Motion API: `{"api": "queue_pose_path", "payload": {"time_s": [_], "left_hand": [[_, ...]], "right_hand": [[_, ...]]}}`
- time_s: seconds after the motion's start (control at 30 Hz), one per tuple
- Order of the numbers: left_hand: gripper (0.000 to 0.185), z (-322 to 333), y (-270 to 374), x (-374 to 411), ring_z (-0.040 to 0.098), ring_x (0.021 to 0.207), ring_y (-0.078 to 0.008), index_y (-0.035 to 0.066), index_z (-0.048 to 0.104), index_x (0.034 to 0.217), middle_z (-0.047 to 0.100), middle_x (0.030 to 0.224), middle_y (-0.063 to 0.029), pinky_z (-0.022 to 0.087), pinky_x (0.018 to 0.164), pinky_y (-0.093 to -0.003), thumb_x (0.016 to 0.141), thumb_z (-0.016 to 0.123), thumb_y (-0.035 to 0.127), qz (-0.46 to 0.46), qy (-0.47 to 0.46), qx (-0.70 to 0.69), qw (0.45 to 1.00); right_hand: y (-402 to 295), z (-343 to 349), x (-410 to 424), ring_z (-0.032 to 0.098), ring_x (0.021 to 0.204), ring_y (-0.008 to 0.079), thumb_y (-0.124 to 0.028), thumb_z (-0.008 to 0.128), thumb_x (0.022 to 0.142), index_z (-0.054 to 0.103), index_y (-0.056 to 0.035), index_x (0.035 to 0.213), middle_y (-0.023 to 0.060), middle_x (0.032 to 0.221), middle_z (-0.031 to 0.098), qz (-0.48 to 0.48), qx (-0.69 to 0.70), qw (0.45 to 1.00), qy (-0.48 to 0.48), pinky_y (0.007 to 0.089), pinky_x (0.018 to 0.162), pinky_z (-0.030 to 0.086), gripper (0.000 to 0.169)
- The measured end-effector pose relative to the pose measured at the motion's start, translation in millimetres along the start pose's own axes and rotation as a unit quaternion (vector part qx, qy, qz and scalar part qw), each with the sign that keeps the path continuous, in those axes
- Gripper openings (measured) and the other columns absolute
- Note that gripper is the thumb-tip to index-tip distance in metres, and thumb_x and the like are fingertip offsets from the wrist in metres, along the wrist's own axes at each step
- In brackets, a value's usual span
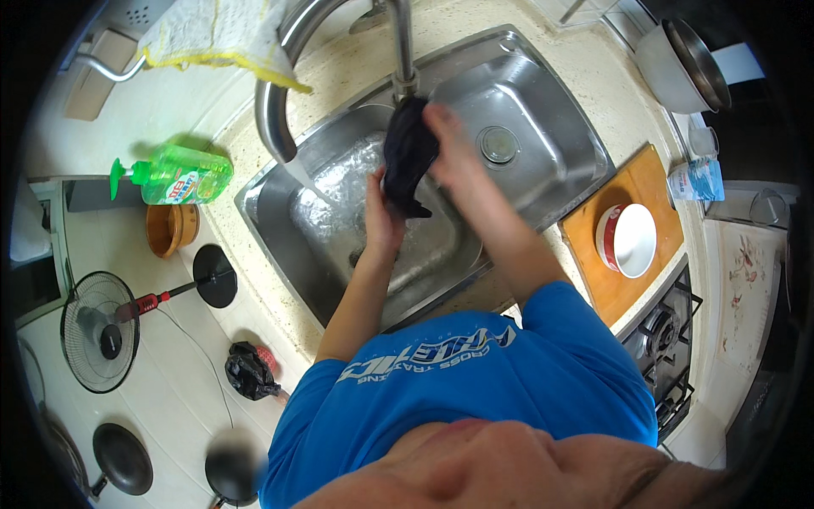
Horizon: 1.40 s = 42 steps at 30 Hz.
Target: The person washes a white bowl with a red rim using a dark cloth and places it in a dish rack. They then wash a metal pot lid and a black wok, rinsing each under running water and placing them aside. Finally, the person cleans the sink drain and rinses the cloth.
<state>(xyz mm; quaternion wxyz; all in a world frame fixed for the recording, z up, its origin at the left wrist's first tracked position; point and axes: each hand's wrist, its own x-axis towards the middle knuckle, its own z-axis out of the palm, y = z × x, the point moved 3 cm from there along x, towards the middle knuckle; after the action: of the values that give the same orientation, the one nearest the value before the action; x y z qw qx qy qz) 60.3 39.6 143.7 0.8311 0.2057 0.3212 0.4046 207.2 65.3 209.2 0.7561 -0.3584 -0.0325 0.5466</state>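
A dark, wet-looking cloth (410,153), possibly a small garment, hangs above the divider side of the left sink basin (273,216). My left hand (385,219) grips its lower left side, the fingers partly hidden behind it. At its upper right edge is my right hand (448,143), blurred by motion, with the fingers against the fabric. Water (308,181) runs from the curved steel faucet (273,121) into the left basin, left of the cloth. Shallow rippling water covers that basin's bottom.
The right basin (547,140) has a drain strainer (498,145). A green pump bottle (187,175) stands left of the sink; a white-and-yellow cloth (216,35) hangs near the faucet. On the right, a bowl (633,242) sits on a wooden board (591,273) beside a gas stove (661,337).
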Motion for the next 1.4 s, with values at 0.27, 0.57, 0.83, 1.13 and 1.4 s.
{"api": "queue_pose_path", "payload": {"time_s": [0.27,0.57,0.83,1.13,1.4], "left_hand": [[0.033,-4,6,-23,0.053,0.092,-0.0084,0.009,0.052,0.120,0.059,0.108,-0.0007,0.040,0.073,-0.0229,0.090,0.055,0.022,0.043,0.078,0.288,0.954],[0.021,-79,-13,-48,0.057,0.075,-0.0069,0.007,0.060,0.106,0.065,0.090,-0.0023,0.042,0.064,-0.0189,0.090,0.054,0.019,-0.019,0.091,0.281,0.955],[0.024,-85,-2,-34,0.058,0.074,-0.0076,0.007,0.060,0.106,0.066,0.088,-0.0032,0.043,0.063,-0.0196,0.090,0.054,0.024,-0.022,0.092,0.244,0.965],[0.022,-75,-6,-32,0.058,0.074,-0.0081,0.005,0.061,0.102,0.066,0.087,-0.0038,0.042,0.063,-0.0196,0.089,0.056,0.022,-0.038,0.069,0.245,0.966],[0.021,-88,-18,-30,0.056,0.072,-0.0076,0.006,0.061,0.100,0.065,0.087,-0.0033,0.042,0.063,-0.0196,0.089,0.056,0.024,-0.070,0.096,0.258,0.959]], "right_hand": [[-179,-77,108,0.055,0.094,0.0285,-0.005,0.062,0.071,0.062,-0.0084,0.092,0.0104,0.100,0.057,-0.509,-0.763,0.394,-0.059,0.0323,0.081,0.046,0.021],[-178,-182,53,0.053,0.105,0.0257,-0.021,0.054,0.082,0.066,-0.0096,0.100,0.0122,0.117,0.053,0.028,-0.996,-0.009,-0.079,0.0352,0.088,0.044,0.025],[-74,-161,4,0.063,0.076,0.0281,-0.036,0.063,0.073,0.064,-0.0024,0.100,0.0180,0.091,0.064,0.470,-0.848,0.135,-0.205,0.0418,0.067,0.051,0.044],[-32,-159,103,0.059,0.074,0.0112,-0.001,0.059,0.078,0.061,-0.0029,0.103,0.0025,0.087,0.064,-0.090,-0.623,0.767,-0.127,0.0248,0.066,0.048,0.026],[-22,-60,63,0.055,0.083,0.0089,-0.001,0.062,0.075,0.063,-0.0045,0.094,0.0009,0.088,0.062,-0.139,-0.413,0.898,-0.055,0.0217,0.076,0.044,0.020]]}}
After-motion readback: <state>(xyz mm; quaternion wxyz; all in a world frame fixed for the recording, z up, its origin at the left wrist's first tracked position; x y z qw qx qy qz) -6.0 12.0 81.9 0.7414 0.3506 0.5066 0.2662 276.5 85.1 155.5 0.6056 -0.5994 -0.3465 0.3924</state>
